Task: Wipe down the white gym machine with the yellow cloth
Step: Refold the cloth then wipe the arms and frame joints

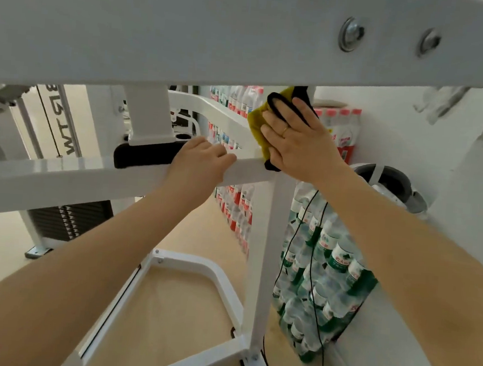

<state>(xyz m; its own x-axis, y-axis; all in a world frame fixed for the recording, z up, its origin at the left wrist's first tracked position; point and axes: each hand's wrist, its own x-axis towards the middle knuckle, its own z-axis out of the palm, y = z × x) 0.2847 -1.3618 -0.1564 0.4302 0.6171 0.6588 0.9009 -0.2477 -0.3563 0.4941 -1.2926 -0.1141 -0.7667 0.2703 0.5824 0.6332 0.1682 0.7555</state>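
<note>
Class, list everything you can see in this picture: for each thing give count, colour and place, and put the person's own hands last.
gym machine: one, white frame, fills the view
cloth: one, yellow, on the frame's curved bar, under the right hand
pad: one, black, on the crossbar
weight stack: one, black, lower left
water bottles: many, packed, by the right wall
cable: one, black, hanging
left hand: grips the crossbar
right hand: presses the cloth

Mirrored "WT" on weight-stack panel [65, 128]
</note>
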